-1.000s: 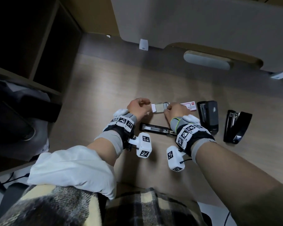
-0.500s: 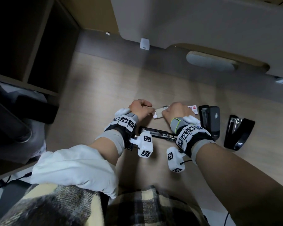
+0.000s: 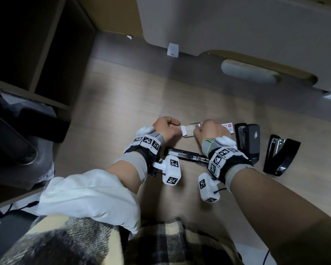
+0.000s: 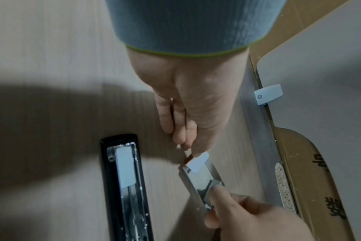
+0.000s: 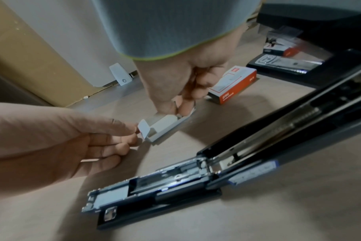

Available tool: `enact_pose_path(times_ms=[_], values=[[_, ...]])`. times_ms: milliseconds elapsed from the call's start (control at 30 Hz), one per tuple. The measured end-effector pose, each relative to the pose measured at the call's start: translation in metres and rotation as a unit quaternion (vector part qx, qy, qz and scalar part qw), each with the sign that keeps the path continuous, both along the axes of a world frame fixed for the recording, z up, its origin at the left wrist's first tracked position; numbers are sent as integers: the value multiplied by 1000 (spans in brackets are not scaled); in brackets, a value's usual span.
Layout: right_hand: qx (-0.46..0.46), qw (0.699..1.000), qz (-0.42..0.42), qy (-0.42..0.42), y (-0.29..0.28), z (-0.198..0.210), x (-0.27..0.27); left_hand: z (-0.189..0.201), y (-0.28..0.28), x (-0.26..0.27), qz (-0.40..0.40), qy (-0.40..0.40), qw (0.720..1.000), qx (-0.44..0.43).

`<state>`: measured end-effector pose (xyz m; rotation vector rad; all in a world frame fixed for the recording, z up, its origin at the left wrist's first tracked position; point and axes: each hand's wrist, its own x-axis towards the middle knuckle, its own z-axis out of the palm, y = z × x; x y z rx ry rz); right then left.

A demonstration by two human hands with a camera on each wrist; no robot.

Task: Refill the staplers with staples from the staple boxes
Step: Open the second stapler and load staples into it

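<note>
The staple tray (image 3: 189, 130) lies on the desk (image 3: 122, 104) between both hands, at 12 o'clock from the opened stapler (image 3: 187, 155). The left hand (image 3: 165, 127) pinches its end flap; the right hand (image 3: 208, 131) pinches staples inside.

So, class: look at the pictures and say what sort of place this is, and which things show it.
Probably an office or study desk: a wood-grain desktop with three black staplers, one lying open, a staple box, and shelf cubbies to the left.
</note>
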<state>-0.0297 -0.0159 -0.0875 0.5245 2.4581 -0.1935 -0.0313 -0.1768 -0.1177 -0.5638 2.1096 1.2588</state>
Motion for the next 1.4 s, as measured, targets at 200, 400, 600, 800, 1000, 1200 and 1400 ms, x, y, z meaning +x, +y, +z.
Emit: enact_pose_path(times_ms=[200, 400, 600, 800, 1000, 1200, 1400], values=[[-73, 994, 9, 76, 6, 6, 9, 2, 3, -4, 19, -12, 1000, 15], [-161, 980, -30, 114, 1, 11, 12, 16, 8, -9, 68, 14, 995, 70], [-212, 966, 40, 139, 2, 15, 8, 40, 12, -12, 44, -108, 977, 180], [-161, 976, 27, 146, 8, 24, 8, 36, 13, -5, 114, -133, 941, 290], [-154, 976, 24, 150, 13, 28, 12, 36, 17, 3, 138, -128, 924, 334], [-177, 971, 59, 149, 17, 33, 15, 35, 22, 1, 159, -92, 938, 292], [-171, 977, 35, 123, 22, 31, 21, 33, 28, 0, 158, -89, 941, 285]])
